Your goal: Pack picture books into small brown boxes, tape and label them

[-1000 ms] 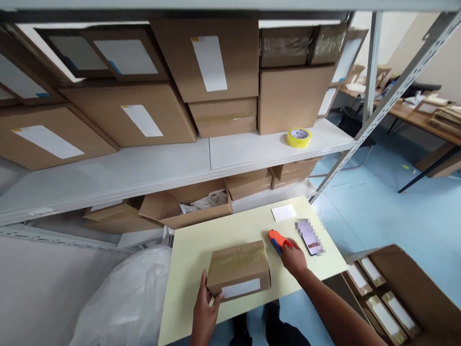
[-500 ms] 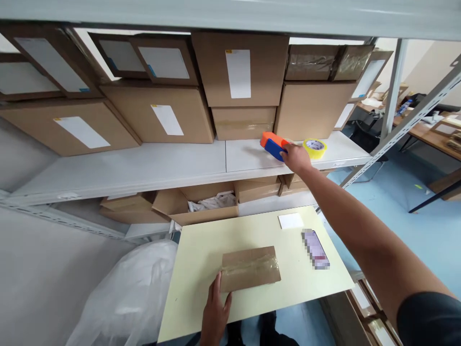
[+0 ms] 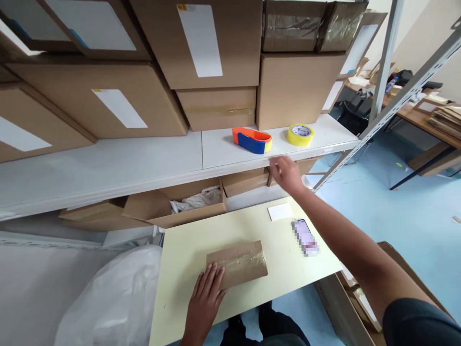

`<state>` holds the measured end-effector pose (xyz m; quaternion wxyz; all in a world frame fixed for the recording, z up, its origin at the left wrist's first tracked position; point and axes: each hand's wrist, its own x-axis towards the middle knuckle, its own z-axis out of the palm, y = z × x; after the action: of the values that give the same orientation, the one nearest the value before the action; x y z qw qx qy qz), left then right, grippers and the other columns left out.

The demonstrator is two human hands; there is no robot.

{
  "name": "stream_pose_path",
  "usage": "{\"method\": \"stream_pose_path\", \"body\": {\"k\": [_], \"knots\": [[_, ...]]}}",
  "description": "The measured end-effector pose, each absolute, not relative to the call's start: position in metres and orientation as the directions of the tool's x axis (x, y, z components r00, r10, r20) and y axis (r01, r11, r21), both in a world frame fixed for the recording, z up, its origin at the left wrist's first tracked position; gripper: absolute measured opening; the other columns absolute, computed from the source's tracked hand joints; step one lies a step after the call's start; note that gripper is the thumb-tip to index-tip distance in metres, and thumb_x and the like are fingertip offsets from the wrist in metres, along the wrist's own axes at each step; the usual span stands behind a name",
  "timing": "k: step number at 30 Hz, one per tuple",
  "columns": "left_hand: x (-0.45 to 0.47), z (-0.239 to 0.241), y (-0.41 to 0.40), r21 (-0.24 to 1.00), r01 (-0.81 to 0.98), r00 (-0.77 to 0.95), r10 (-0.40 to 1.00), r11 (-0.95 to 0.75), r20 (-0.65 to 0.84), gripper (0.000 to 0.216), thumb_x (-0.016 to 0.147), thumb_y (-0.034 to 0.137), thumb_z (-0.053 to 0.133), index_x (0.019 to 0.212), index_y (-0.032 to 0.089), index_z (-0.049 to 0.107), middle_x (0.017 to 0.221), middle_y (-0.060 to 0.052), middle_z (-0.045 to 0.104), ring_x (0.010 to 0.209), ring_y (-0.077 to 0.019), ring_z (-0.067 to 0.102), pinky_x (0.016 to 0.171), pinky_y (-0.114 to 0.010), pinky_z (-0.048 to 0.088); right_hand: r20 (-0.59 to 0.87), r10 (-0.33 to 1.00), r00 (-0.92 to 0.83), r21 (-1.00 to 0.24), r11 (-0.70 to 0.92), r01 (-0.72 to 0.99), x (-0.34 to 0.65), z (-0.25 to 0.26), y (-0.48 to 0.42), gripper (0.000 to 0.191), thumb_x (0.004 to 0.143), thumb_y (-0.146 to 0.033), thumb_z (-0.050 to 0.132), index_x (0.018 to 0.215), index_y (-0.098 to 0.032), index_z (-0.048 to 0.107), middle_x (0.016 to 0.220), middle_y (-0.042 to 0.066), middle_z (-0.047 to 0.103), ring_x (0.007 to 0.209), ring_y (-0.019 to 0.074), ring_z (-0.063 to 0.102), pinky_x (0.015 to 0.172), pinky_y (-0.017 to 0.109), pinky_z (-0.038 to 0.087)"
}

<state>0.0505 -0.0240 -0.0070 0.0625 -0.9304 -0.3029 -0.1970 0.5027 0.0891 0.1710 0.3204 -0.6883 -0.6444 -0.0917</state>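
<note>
The left hand [image 3: 205, 298] lies flat with fingers spread, grasping nothing, pressing the near-left corner of the taped box [image 3: 239, 263], which sits on the yellow table [image 3: 180, 250] at 1 o'clock from that hand. Pressure at one corner could let the box pivot. The tape dispenser [image 3: 252, 140] rests near the shelf [image 3: 144, 163] front edge, at 11 o'clock from the right hand [image 3: 286, 173], which hovers open and empty; a forearm sweep could knock the phone [image 3: 305, 237], at 5 o'clock, off the table.
</note>
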Motion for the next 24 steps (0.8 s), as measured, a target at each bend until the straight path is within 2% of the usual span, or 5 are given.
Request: {"method": "stream_pose_path", "body": {"k": [5, 8, 13, 17, 24], "knots": [[0.046, 0.019, -0.012, 0.063, 0.578, 0.746, 0.557, -0.814, 0.365, 0.066, 0.098, 0.044, 0.058, 0.158, 0.026, 0.037, 0.146, -0.011, 0.060, 0.132, -0.0300, 0.058, 0.113, -0.045, 0.043, -0.213, 0.906, 0.365, -0.317, -0.418, 0.852, 0.496, 0.033, 0.012, 0.052, 0.098, -0.041, 0.055, 0.142, -0.013, 0.055, 0.147, 0.021, 0.056, 0.130, 0.0329, 0.056, 0.101, 0.041, 0.048], [0.076, 0.043, 0.007, 0.136, 0.568, 0.736, 0.575, -0.812, 0.358, 0.054, 0.099, 0.038, 0.056, 0.151, 0.026, 0.047, 0.143, -0.010, 0.062, 0.132, -0.0286, 0.057, 0.110, -0.044, 0.046, -0.378, 0.815, 0.439, -0.244, -0.545, 0.802, 0.481, -0.027, 0.002, 0.077, 0.098, -0.048, 0.054, 0.156, -0.002, 0.034, 0.161, 0.029, 0.033, 0.149, 0.0387, 0.034, 0.114, 0.047, 0.037], [0.167, 0.059, 0.039, 0.263, 0.479, 0.798, 0.541, -0.837, 0.267, 0.036, 0.101, 0.030, 0.050, 0.136, 0.027, 0.060, 0.131, -0.006, 0.069, 0.123, -0.0224, 0.063, 0.105, -0.037, 0.051, -0.268, 0.873, 0.408, -0.210, -0.466, 0.859, 0.453, -0.069, 0.005, 0.066, 0.099, -0.035, 0.051, 0.154, 0.000, 0.037, 0.163, 0.031, 0.029, 0.153, 0.0425, 0.024, 0.120, 0.053, 0.026], [0.227, 0.044, 0.052, 0.332, 0.486, 0.838, 0.539, -0.808, 0.085, 0.037, 0.100, 0.026, 0.048, 0.135, 0.025, 0.061, 0.134, -0.006, 0.067, 0.124, -0.0222, 0.061, 0.107, -0.037, 0.050, -0.120, 0.952, 0.283, -0.247, -0.305, 0.920, 0.442, -0.083, -0.004, 0.044, 0.101, -0.024, 0.045, 0.139, -0.007, 0.058, 0.153, 0.025, 0.049, 0.147, 0.0375, 0.039, 0.115, 0.050, 0.037], [0.307, 0.002, 0.083, 0.183, 0.416, 0.896, 0.367, -0.891, -0.251, 0.033, 0.090, 0.009, 0.057, 0.120, 0.019, 0.065, 0.126, -0.010, 0.069, 0.117, -0.0233, 0.065, 0.101, -0.037, 0.049, 0.012, 0.994, 0.107, -0.405, -0.093, 0.910, 0.453, -0.095, -0.023, 0.034, 0.093, -0.008, 0.048, 0.118, -0.013, 0.071, 0.137, 0.015, 0.067, 0.136, 0.0255, 0.055, 0.110, 0.039, 0.048]]}}
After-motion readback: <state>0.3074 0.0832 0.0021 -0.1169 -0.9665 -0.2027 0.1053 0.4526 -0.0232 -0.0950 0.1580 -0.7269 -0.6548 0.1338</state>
